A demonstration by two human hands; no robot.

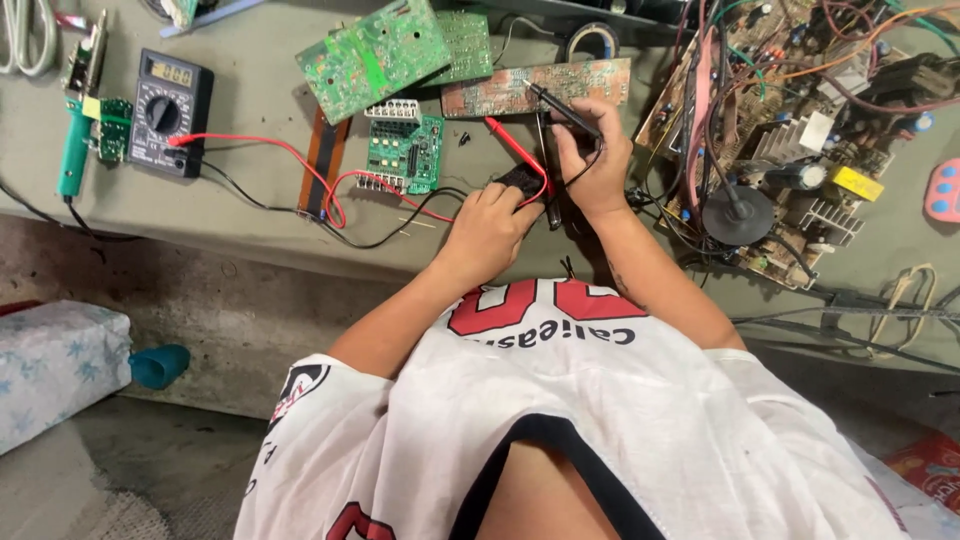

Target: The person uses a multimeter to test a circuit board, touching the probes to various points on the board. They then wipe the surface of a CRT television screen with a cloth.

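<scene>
Basically both hands sit close together at the bench's near edge, w/ a small black component (518, 180) between them. Left hand (487, 232) is curled shut on it, pinning it from the near-left side; the part pokes out just past the fingertips, toward the right hand. Right hand (597, 165) is closed round the black probe (563, 110), gripped pen-style, and seems to hold the red probe (517, 150) too. Black probe's long axis runs up-left from the fist, tip resting on or just over the brown circuit board (535, 87); can't tell if it's touching. Red probe slants down-right, its point toward the component. So the component lies just left and near-side of the right hand, touching the left one. Leads trail left to the multimeter (167, 110), well apart.
</scene>
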